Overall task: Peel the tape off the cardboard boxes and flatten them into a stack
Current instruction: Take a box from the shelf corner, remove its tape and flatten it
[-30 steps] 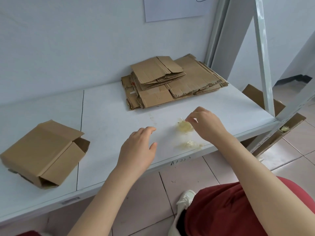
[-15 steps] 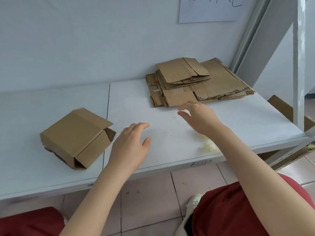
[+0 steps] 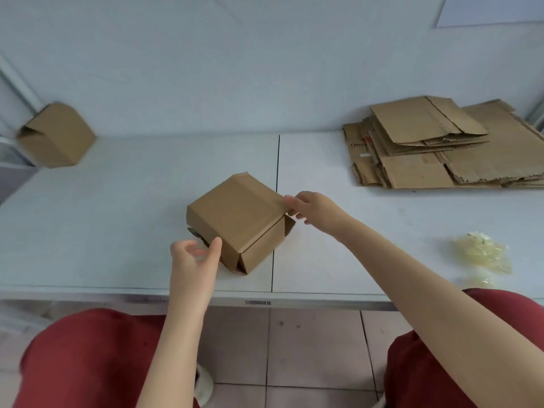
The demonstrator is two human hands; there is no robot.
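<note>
A small closed cardboard box [image 3: 235, 219] lies tilted on the white shelf [image 3: 117, 216], near its front edge. My left hand [image 3: 195, 260] grips the box's near left corner, thumb on the front face and fingers at the side. My right hand [image 3: 315, 212] pinches the box's right corner, where the top flap ends. A stack of flattened cardboard [image 3: 441, 148] lies at the back right. A wad of peeled clear tape [image 3: 482, 254] sits at the front right of the shelf.
Another closed cardboard box [image 3: 56, 135] stands at the far left against the wall. A sheet of paper [image 3: 494, 10] hangs on the wall at top right. My red-clad knees [image 3: 88, 357] and the tiled floor show below the shelf edge.
My right hand has left the tape wad and swung left to the box. My left hand has also reached the box. The view has turned left, showing a second box.
</note>
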